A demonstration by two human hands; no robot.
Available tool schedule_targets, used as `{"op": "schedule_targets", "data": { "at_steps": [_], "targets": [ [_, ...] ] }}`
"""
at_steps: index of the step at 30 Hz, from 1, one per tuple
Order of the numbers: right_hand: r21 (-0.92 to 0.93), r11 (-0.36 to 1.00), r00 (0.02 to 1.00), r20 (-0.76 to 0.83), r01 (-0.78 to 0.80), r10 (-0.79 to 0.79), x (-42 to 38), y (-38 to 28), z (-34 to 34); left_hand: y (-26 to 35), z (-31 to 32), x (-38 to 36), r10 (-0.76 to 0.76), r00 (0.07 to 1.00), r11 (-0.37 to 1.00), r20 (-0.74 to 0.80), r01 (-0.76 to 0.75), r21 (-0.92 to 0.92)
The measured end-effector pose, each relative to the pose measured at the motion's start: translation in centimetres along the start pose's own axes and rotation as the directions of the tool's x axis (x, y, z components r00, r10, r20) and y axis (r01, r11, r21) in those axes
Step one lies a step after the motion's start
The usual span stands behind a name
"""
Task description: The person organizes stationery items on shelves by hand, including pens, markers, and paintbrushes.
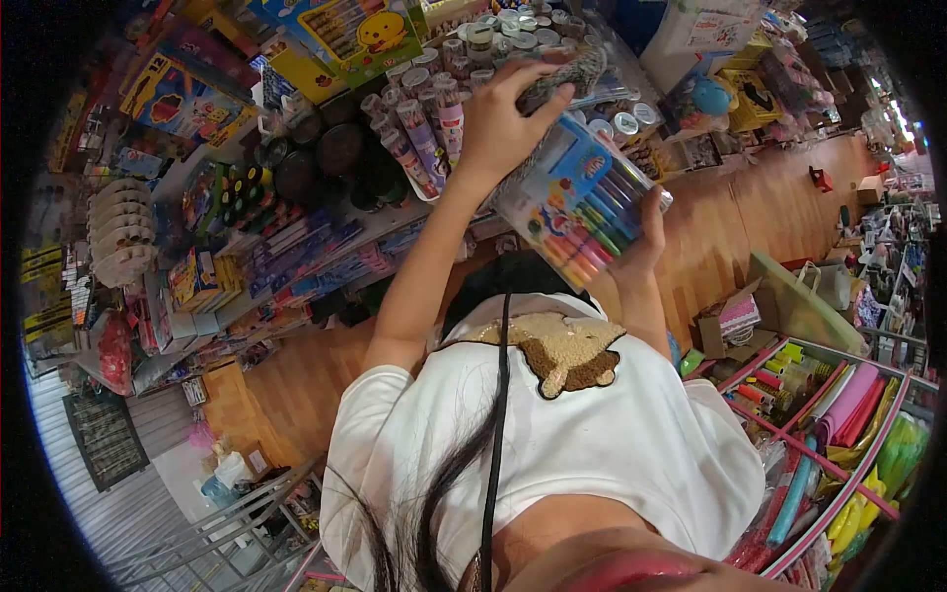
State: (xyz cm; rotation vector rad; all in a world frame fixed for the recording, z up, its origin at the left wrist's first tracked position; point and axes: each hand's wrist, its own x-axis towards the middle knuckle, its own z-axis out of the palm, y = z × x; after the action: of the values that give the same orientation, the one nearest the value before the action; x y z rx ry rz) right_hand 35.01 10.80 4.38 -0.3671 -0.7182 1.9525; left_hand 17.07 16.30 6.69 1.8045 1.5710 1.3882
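My left hand (508,118) grips a grey fuzzy cloth (564,84) at the upper edge of a clear pack of colored markers (592,202). The pack is tilted, with a blue label near its top and a rainbow row of markers inside. On its lower right side, the fingers and thumb of my right hand (641,242) hold the pack. Both hands are above my white shirt (552,434), close to the shelf. Some of the cloth trails behind the pack.
Clear tubes of pens (424,138) and lidded jars (493,39) crowd the shelf ahead. Boxed stationery (187,109) fills the left shelving. On the right are an open cardboard box (735,321) and a pink-edged rack of rolls (848,405). Wooden floor (730,227) runs between the shelves.
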Motion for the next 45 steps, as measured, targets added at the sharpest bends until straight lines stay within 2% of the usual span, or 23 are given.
{"op": "schedule_targets", "data": {
  "at_steps": [1,2,5,6,9,14,17,18,21,24,27,29,31,32,36,37,39,40,41,42,43,44,45],
  "targets": [
    [0.024,1.000,1.000,0.022,-0.014,0.013,0.0,-0.6,0.3,-0.1,-0.5,-0.1,-0.034,0.998,0.998,0.061,0.037,-0.052],
    [0.012,1.000,1.000,-0.023,-0.001,0.002,0.0,-0.8,-0.3,-0.6,-0.4,-0.3,-0.081,0.996,0.984,0.031,0.085,-0.155],
    [-0.028,0.999,0.996,-0.083,0.014,-0.016,0.5,-1.2,-1.0,-1.1,-0.2,-1.6,-0.146,0.988,0.958,0.047,0.153,-0.244],
    [-0.011,1.000,0.996,-0.087,0.006,-0.007,0.5,-1.3,-1.5,-1.7,0.2,-2.1,-0.045,0.999,0.966,-0.011,0.041,-0.256],
    [-0.042,0.998,0.996,-0.080,-0.041,0.037,0.7,-1.7,-3.0,-1.1,0.8,-4.0,-0.126,0.990,0.955,-0.055,0.106,-0.275],
    [-0.144,0.987,0.995,-0.088,-0.065,0.053,1.1,-2.9,-3.5,-1.9,2.7,-6.2,-0.077,0.965,0.981,-0.252,0.029,-0.190],
    [-0.131,0.987,0.993,-0.086,-0.096,0.085,1.8,-3.3,-4.2,-2.2,2.8,-7.6,-0.203,0.957,0.960,-0.210,0.151,-0.237],
    [-0.131,0.985,0.993,-0.069,-0.108,0.100,2.0,-3.4,-4.3,-1.6,2.2,-7.5,-0.202,0.960,0.956,-0.195,0.151,-0.251],
    [-0.135,0.981,0.990,-0.037,-0.140,0.137,2.5,-3.4,-4.4,-1.7,2.4,-8.3,-0.317,0.916,0.920,-0.245,0.235,-0.313],
    [-0.180,0.973,0.990,-0.018,-0.144,0.143,3.0,-3.2,-4.1,-2.6,2.4,-8.6,-0.437,0.880,0.847,-0.184,0.333,-0.415],
    [-0.250,0.960,0.990,0.032,-0.123,0.135,3.1,-3.1,-4.0,-2.8,2.4,-7.8,-0.545,0.798,0.816,-0.259,0.433,-0.382],
    [-0.337,0.938,0.990,0.080,-0.080,0.113,3.5,-3.0,-4.6,-3.5,1.7,-7.4,-0.534,0.808,0.817,-0.248,0.418,-0.398],
    [-0.432,0.900,0.979,0.147,-0.064,0.140,3.9,-3.8,-5.0,-2.8,1.2,-7.2,-0.408,0.842,0.897,-0.354,0.296,-0.328],
    [-0.477,0.878,0.972,0.177,-0.053,0.155,3.9,-4.4,-5.2,-2.4,0.7,-7.1,-0.392,0.842,0.911,-0.370,0.300,-0.283],
    [-0.786,0.615,0.980,0.078,-0.054,0.185,3.3,-7.2,-5.1,-2.2,-0.5,-7.1,-0.292,0.871,0.955,-0.395,0.243,-0.170],
    [-0.852,0.521,0.984,0.046,-0.051,0.172,3.4,-7.7,-5.1,-2.8,-0.5,-7.3,-0.257,0.877,0.963,-0.406,0.268,-0.032],
    [-0.912,0.410,0.999,0.035,0.022,0.024,3.9,-8.7,-5.8,-4.0,-1.0,-7.7,-0.181,0.892,0.921,-0.415,0.302,0.247],
    [-0.916,0.391,0.993,0.054,0.093,-0.108,4.1,-9.3,-6.7,-4.9,-2.0,-8.0,-0.224,0.843,0.759,-0.489,0.466,0.456],
    [-0.918,0.363,0.968,0.077,0.162,-0.238,4.5,-10.1,-7.7,-6.9,-3.2,-8.8,-0.288,0.777,0.753,-0.560,0.545,0.369],
    [-0.881,0.439,0.931,0.006,0.177,-0.364,5.0,-11.1,-9.0,-9.2,-4.6,-9.5,-0.347,0.700,0.741,-0.624,0.612,0.275],
    [-0.837,0.508,0.876,-0.076,0.203,-0.475,5.7,-12.4,-10.3,-10.0,-6.0,-10.7,-0.376,0.669,0.752,-0.641,0.625,0.211],
    [-0.860,0.437,0.895,0.049,0.264,-0.444,6.7,-14.1,-11.4,-10.6,-6.1,-11.5,-0.146,0.577,0.799,-0.804,0.547,0.247],
    [-0.894,0.266,0.884,0.237,0.361,-0.403,7.7,-15.2,-9.9,-7.1,-7.0,-11.1,-0.346,0.565,0.836,-0.749,0.547,0.026]
  ]
}}
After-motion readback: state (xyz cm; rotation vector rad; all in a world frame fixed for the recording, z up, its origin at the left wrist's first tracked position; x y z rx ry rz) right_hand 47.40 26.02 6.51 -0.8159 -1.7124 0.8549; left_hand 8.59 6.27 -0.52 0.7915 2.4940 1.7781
